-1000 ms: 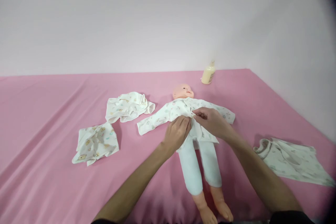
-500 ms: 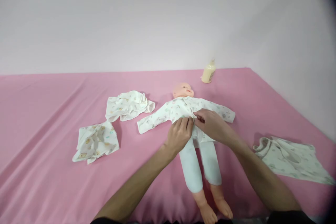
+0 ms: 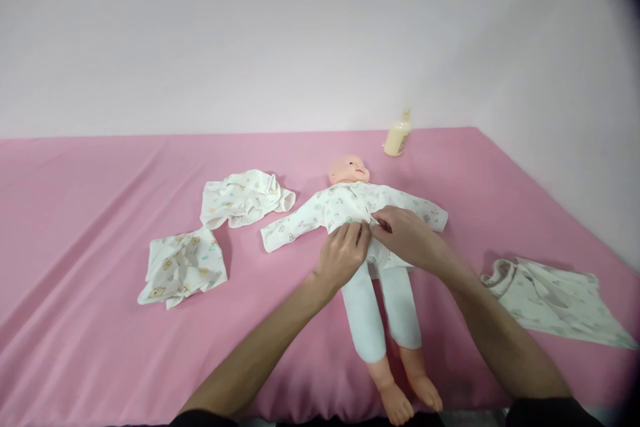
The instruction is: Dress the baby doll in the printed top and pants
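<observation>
A baby doll point(image 3: 367, 260) lies on its back on the pink sheet point(image 3: 90, 213), head toward the wall, arms spread, wearing a printed white shirt point(image 3: 340, 208) and pale leggings point(image 3: 375, 310). The left hand point(image 3: 345, 252) and the right hand point(image 3: 405, 235) meet at the middle of the shirt front, over the doll's belly, each with fingers drawn narrow and pinching an edge of the fabric; whether a snap or button sits between the fingertips is too small to tell. To do this closing well, it seems best to keep both edges flat and lined up, overlap them evenly, press straight down against the doll's body, and hold the lower hem smooth so the cloth does not bunch over the leggings. Counting what lies about: 1 doll, 2 hands, 1 cream bottle point(image 3: 397, 137) standing near the wall beyond the doll's head, and 3 loose printed garments, namely 1 crumpled piece point(image 3: 245, 198) just left of the doll's sleeve, 1 folded piece with bear prints point(image 3: 184, 267) nearer and further left, and 1 spread piece point(image 3: 550, 303) well apart on the right.
</observation>
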